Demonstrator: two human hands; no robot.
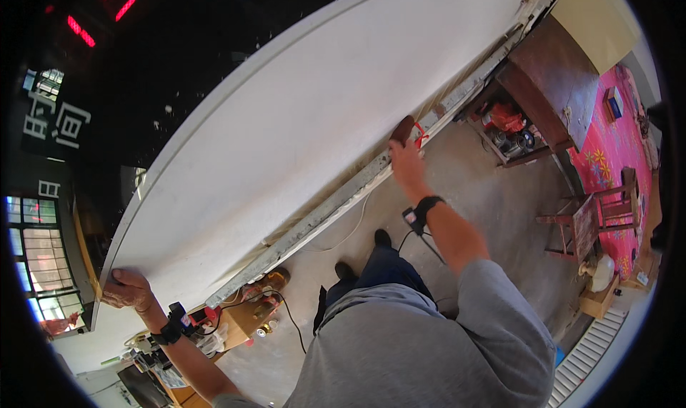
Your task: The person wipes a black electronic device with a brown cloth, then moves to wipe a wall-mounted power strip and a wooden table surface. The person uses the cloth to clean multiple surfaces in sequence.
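Note:
A large white panel spreads across the view, with a worn grey metal ledge along its lower edge. My left hand grips the panel's left edge, thumb on the white face and some fingers hidden behind. In my right hand is a flat, rounded dark brown object with a red cord beside it. The brown object lies against the ledge at the panel's foot; its exact kind cannot be told. Both wrists wear black straps with small devices.
A black display with red lit digits adjoins the panel. To the right are a wooden cabinet holding jars and a red bag, and a wooden chair. Bottles stand low at left near a black cable.

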